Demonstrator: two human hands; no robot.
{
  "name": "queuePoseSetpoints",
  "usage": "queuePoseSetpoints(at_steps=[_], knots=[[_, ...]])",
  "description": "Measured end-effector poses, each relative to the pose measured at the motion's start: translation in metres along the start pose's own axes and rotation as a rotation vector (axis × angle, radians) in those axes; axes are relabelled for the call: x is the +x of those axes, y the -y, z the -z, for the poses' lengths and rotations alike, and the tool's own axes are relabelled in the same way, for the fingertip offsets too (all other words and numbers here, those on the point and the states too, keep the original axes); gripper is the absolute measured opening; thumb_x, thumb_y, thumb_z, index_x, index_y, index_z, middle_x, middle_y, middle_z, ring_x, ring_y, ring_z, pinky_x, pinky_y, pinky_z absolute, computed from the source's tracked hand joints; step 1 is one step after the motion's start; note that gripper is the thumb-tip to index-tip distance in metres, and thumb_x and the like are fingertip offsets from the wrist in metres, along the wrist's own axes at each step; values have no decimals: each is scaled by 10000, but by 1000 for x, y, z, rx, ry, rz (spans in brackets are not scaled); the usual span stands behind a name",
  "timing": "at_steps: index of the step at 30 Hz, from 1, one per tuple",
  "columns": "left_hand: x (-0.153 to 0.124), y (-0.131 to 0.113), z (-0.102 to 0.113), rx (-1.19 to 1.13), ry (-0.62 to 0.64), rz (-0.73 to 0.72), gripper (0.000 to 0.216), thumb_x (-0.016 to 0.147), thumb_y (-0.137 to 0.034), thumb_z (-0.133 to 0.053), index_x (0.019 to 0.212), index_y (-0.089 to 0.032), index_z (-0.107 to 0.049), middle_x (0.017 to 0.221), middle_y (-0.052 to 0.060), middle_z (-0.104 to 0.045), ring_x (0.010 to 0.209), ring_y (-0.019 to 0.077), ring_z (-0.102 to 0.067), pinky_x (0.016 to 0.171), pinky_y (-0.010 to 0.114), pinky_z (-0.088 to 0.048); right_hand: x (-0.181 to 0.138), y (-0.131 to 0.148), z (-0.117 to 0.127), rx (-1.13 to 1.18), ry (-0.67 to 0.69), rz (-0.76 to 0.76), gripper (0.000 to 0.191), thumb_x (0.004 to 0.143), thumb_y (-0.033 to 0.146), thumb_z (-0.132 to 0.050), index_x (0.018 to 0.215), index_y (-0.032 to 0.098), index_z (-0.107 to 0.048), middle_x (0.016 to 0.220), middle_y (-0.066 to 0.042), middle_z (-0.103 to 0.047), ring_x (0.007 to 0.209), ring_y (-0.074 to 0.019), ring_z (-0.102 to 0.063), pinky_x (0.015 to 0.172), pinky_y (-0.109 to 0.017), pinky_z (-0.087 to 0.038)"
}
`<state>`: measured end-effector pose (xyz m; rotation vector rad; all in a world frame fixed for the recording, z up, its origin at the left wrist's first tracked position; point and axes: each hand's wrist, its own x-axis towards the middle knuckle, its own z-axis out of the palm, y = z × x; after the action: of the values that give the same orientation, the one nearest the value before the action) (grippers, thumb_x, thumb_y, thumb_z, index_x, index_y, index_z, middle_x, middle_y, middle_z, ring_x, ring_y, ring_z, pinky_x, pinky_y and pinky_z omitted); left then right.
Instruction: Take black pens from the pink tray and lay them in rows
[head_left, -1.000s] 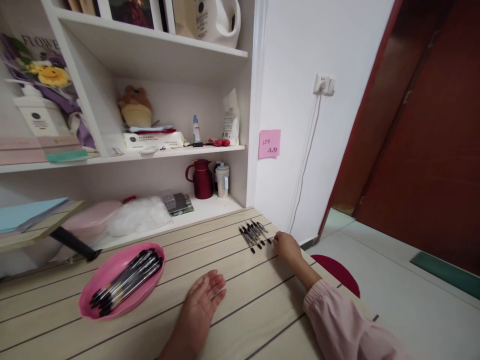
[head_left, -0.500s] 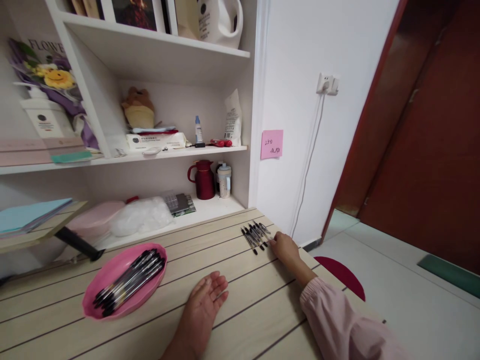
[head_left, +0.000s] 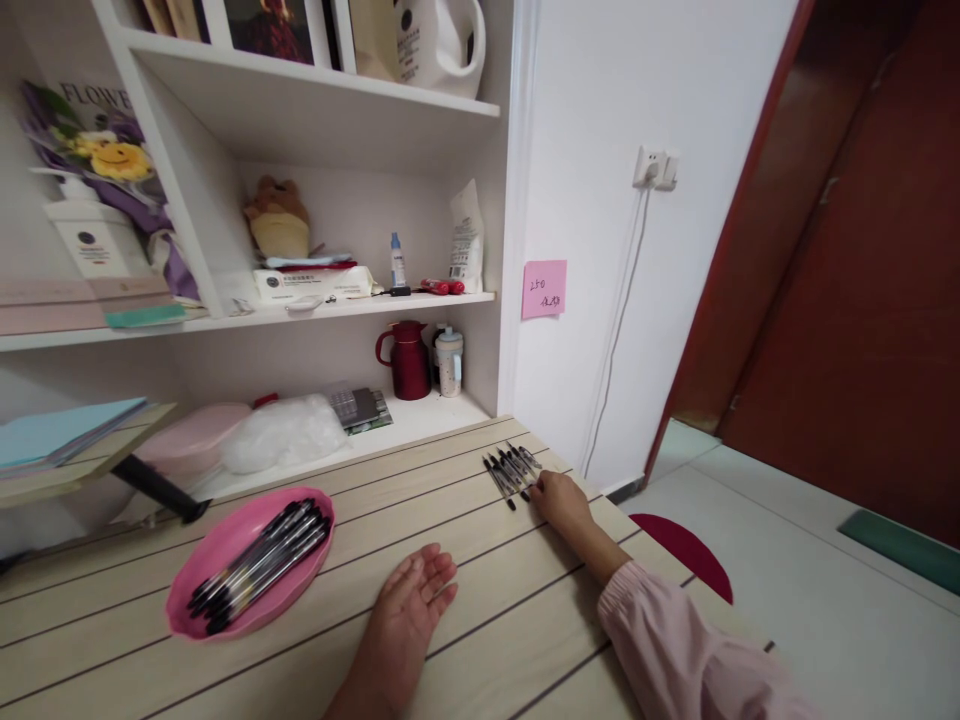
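Observation:
On the striped wooden tabletop [head_left: 480, 590], several black-capped clear pens [head_left: 504, 476] lie side by side in a row near the wall corner. My right hand [head_left: 562, 503] is at the right end of that row, fingers closed in a pinch on the near end of a pen; the fingertips are partly hidden. My left hand [head_left: 409, 610] rests palm up on the table with loosely curled fingers, holding nothing. To its left, a pink oval tray [head_left: 311, 575] contains a pile of similar black-and-clear pens [head_left: 262, 562].
Behind the table stands a white shelf unit [head_left: 495, 200] with a dark red jug [head_left: 410, 360] and a light cup [head_left: 450, 362]. A small raised stand [head_left: 82, 460] with blue paper is at the left. A red round stool [head_left: 682, 550] sits beyond the table's right edge.
My right hand has shifted slightly left along the near ends of the pen row. The left hand and the pink tray stay where they were.

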<state>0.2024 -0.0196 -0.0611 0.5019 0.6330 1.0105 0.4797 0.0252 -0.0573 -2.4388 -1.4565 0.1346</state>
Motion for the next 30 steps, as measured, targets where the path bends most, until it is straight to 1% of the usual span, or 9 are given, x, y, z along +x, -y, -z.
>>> queuePoseSetpoints(at_steps=[6,11,14,17,22,30], knots=[[2,0,2,8,-4,9,225,732,-220,-628,939,-137,-649,957,128,-680,942,241,-628,954,424,-393,-1,-1,-2,-3,-4,-8,229,807,265,-456,873,158,-647,943,-126,-680,897,-218,-619,674,-261,-392],[0,0,0,5,-8,8,213,731,-220,-629,926,-138,-651,945,125,-681,937,239,-630,953,422,-396,-1,-3,0,5,-6,-14,239,813,321,-468,866,162,-639,931,-119,-682,893,-221,-619,664,-261,-393],[0,0,-1,12,-11,7,217,731,-222,-629,931,-139,-650,943,124,-681,929,238,-632,954,422,-394,2,-7,0,-6,-39,-43,250,834,318,-453,930,155,-615,966,-128,-669,904,-221,-615,673,-267,-396],[1,0,-1,10,-14,5,218,728,-224,-632,929,-143,-650,939,122,-681,926,236,-632,957,423,-390,6,-10,-1,-30,-62,-61,252,829,292,-476,1000,139,-582,1020,-147,-646,936,-227,-607,697,-279,-401],[2,0,1,4,-6,15,211,734,-229,-627,922,-138,-648,938,124,-680,925,236,-631,956,420,-391,12,-12,-5,-27,-50,-52,250,823,310,-487,974,135,-584,1008,-144,-650,940,-234,-609,703,-285,-405],[1,1,1,2,7,13,213,747,-217,-619,945,-142,-644,946,118,-679,938,232,-628,959,413,-389,13,-16,-7,-27,-42,-46,237,818,270,-471,968,128,-586,1007,-154,-649,925,-232,-611,685,-281,-400]])
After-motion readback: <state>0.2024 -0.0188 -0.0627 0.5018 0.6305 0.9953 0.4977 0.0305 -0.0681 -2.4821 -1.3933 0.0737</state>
